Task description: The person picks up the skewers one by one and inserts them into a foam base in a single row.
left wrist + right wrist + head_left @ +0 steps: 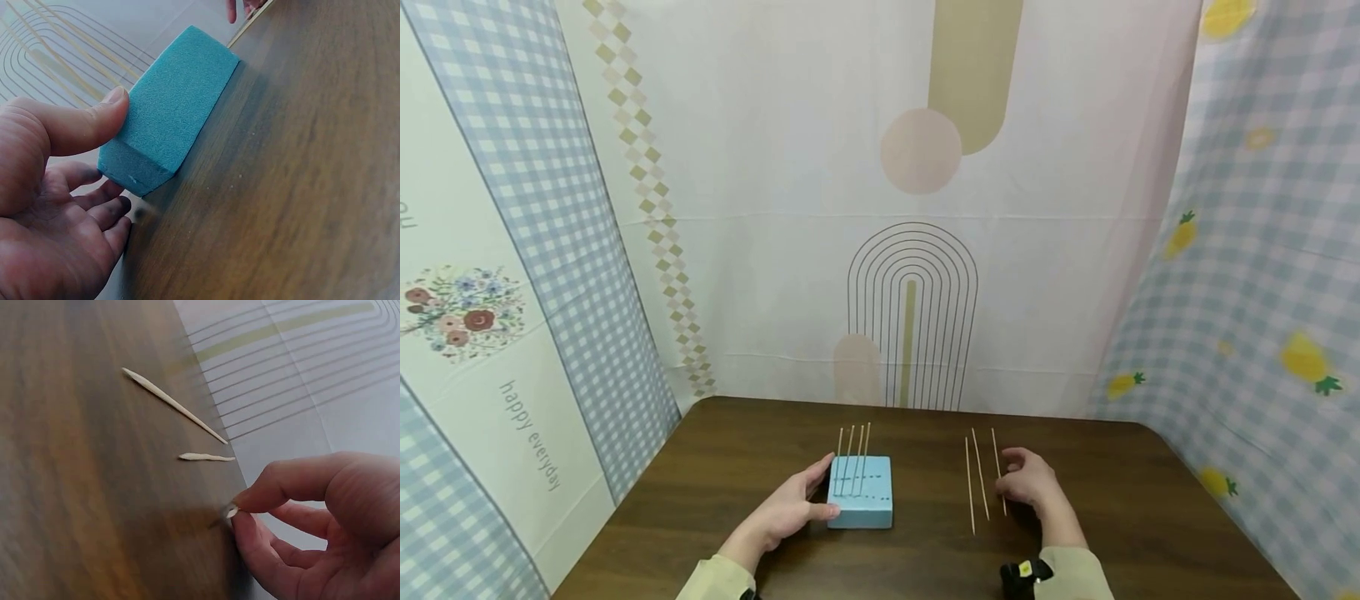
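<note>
A pale blue foam block (861, 518) sits on the table with rows of small dark marks on its top. Several thin wooden skewers (852, 454) stand upright in its left part. My left hand (784, 508) holds the block by its left side; in the left wrist view the thumb (94, 125) lies at the upper edge and the fingers sit lower down. To the right, my right hand (1028, 480) pinches a wooden skewer (232, 512) between thumb and index finger. Two more skewers, one (970, 487) and another (981, 475), lie just left of it.
The brown wooden table (925, 558) reaches back to a white patterned cloth (775, 250). Checked cloths hang at the left (550, 167) and at the right (1240, 317). A black wrist strap (1024, 575) is on the right wrist.
</note>
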